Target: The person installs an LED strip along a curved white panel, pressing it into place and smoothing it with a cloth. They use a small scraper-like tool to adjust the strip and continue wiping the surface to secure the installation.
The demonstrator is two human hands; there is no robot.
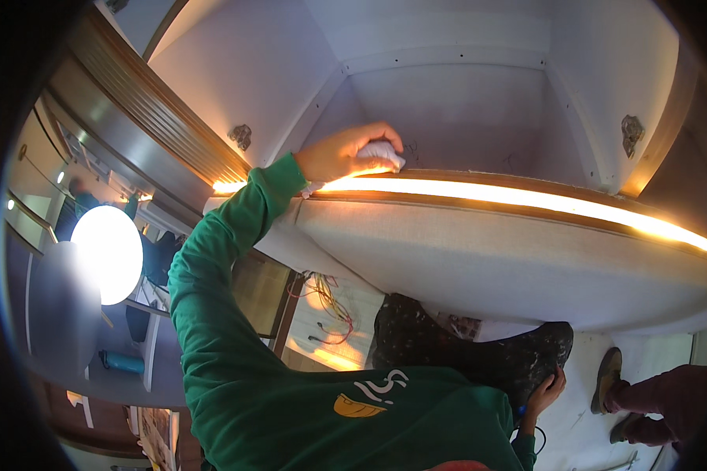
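My left hand [346, 155] is closed around a crumpled white cloth [382, 154]. It presses the cloth on the wooden front edge [479, 177] of a white cabinet compartment, just above a glowing light strip [526, 195]. The left arm, in a green sleeve, reaches up across the view. Lower right, my right hand [547, 392] lies on the knee of my dark, spotted trousers [463, 349], fingers apart and apparently holding nothing. Part of that hand is turned out of sight.
The open compartment [448, 110] has metal hinge plates [632, 135] on its side walls. A pale padded panel [479, 243] runs below the strip. Loose wires [330, 306] hang near the floor. Another person's legs [668, 400] stand at right. A bright round lamp [108, 255] glows at left.
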